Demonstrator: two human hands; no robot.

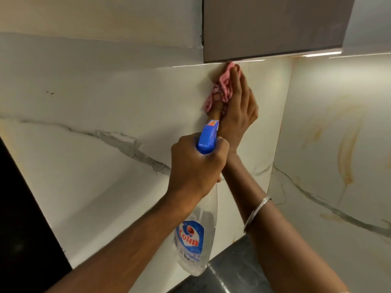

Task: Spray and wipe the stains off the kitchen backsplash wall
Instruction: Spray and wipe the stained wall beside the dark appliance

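Wiping hand: right hand point(237, 106) was flat, pressing the pink cloth point(222, 87) on the wall point(127, 98) just under the cabinet point(273, 28), probably chasing a high stain.
Spray bottle point(196, 235): left hand point(194, 166) grip wrapped shut round its neck, kept close for a re-spray.
Leftover: yellowish streaks point(347, 149) on the side wall looked untouched.
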